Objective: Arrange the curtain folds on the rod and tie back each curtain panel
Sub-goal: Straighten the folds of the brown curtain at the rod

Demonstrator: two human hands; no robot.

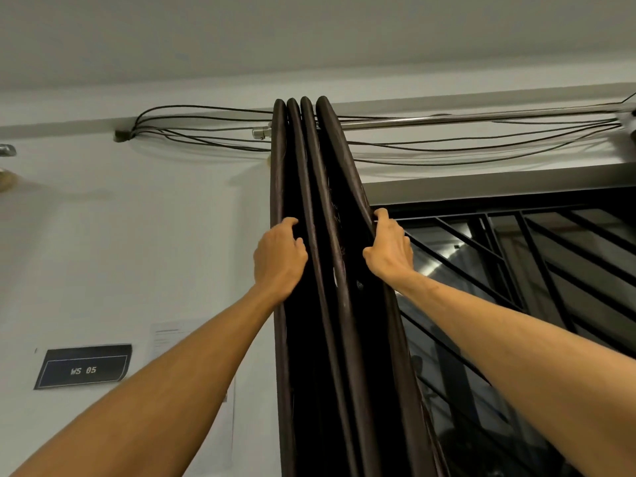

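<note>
A dark brown curtain panel (320, 187) hangs in several tight vertical folds from the left end of a silver rod (447, 121). Both my arms reach up to it. My left hand (279, 258) curls its fingers around the leftmost folds at mid height. My right hand (390, 247) grips the rightmost fold's edge, thumb in front. The folds are bunched close together at the rod. The curtain's lower part runs out of view at the bottom.
Black cables (192, 127) loop along the wall behind the rod. A window with a black metal grille (537, 270) fills the right side. On the white wall at left hang a dark "WS 05" sign (83, 369) and a paper sheet (172, 335).
</note>
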